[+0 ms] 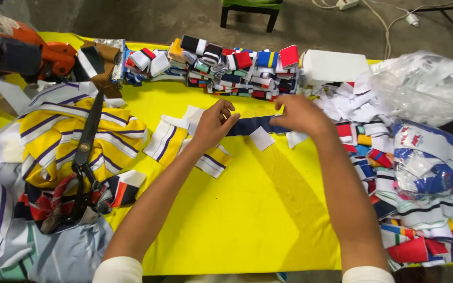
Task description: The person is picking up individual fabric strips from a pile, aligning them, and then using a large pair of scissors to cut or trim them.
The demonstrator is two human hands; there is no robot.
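Navy strip (251, 126): a dark blue band of knitted cloth, lying flat on the yellow table (258, 209), toward its far half. Long axis runs left to right, spanning the gap between the two hands. Both ends are covered by the hands; only the middle shows.

Left hand (213, 123): fingers curled and pinched down on the strip's left end, thumb side up. Appears closed on the cloth.

Right hand (300, 114): back of the hand toward the camera, fingers bent over the strip's right end. Seems to grip it, though the fingertips are hidden. The hands are apart, one at each end, about equally near the strip.

White square (262, 138): small cloth patch, just beside the strip on the near side.

Striped pieces (166, 139): white, yellow and purple, under and left of the left wrist.

Folded bands (221, 65): a stacked row of many colours along the far edge, beyond the hands.

White box (334, 65): right of that row.

Loose scraps (420, 209): a heap at the right edge, with plastic bags (425, 84) above it.

Scissors (85, 157): large and black, resting on striped cloth at the left, well apart from the hands.
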